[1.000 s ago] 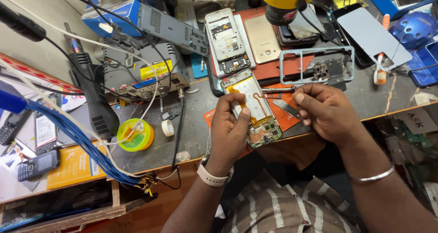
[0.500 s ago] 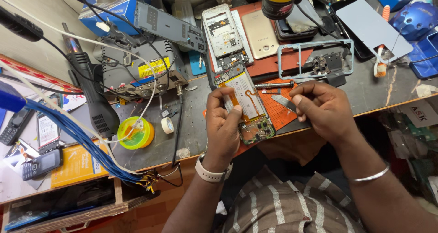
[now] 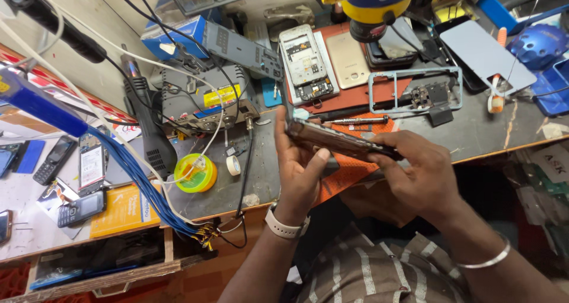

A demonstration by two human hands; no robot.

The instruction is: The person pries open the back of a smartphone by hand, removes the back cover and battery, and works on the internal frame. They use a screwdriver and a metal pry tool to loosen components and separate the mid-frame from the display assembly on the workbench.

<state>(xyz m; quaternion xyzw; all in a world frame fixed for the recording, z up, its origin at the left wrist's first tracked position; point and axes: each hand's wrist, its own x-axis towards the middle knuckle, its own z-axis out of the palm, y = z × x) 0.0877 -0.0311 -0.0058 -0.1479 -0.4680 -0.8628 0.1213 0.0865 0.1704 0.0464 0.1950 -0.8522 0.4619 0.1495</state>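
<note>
Opened phone (image 3: 338,142) edge-on between left hand (image 3: 299,172) and right hand (image 3: 418,175)

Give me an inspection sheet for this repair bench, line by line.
Surface: grey bench top, orange mat below the hands.
Job's things: opened phone held on edge above the mat.
Clutter: second opened phone, gold back cover, bare phone frame, screwdriver, yellow solder spool, tape roll.
Grips: left hand and right hand both clasp the phone.
Cables: blue wire bundle, white and black leads.
Surroundings: hot-air handle, old handsets on the left.
</note>
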